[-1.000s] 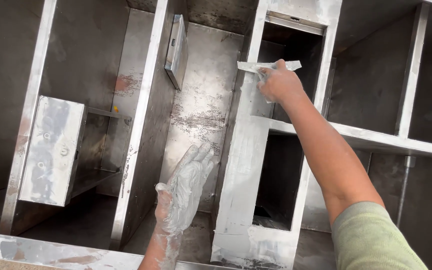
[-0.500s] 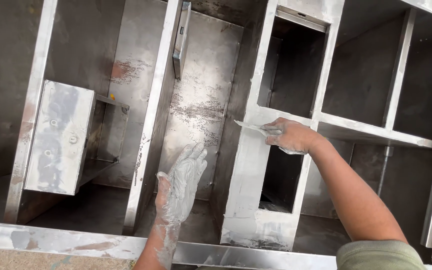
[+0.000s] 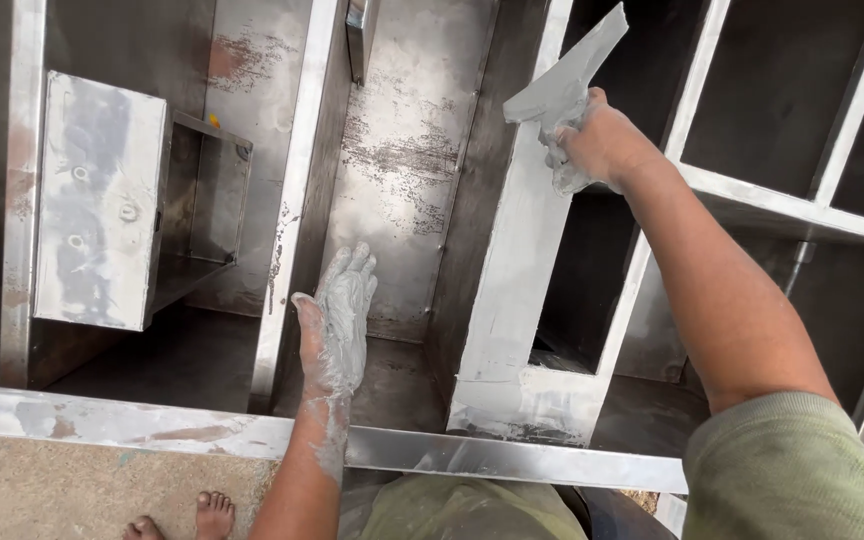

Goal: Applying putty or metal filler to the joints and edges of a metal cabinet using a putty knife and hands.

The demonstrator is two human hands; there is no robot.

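Observation:
My right hand (image 3: 592,140) grips a flat putty knife (image 3: 570,70) smeared with grey filler, its blade held against the upper part of a vertical steel post (image 3: 512,290) of a stainless steel cabinet frame. The post carries a grey filler coat down to its base. My left hand (image 3: 337,315) is coated in grey filler, fingers spread and held flat, hovering inside the open bay between two uprights, holding nothing.
A steel box panel (image 3: 102,200) with grey smears is fixed in the left bay. A horizontal steel rail (image 3: 202,430) runs along the near edge. Open dark compartments (image 3: 782,90) lie at the right. My bare toes (image 3: 182,520) rest on the rough floor below.
My right hand has moved the putty knife from the post's middle up toward its top, the blade now tilted upward. My left hand stays in the bay, nearly still.

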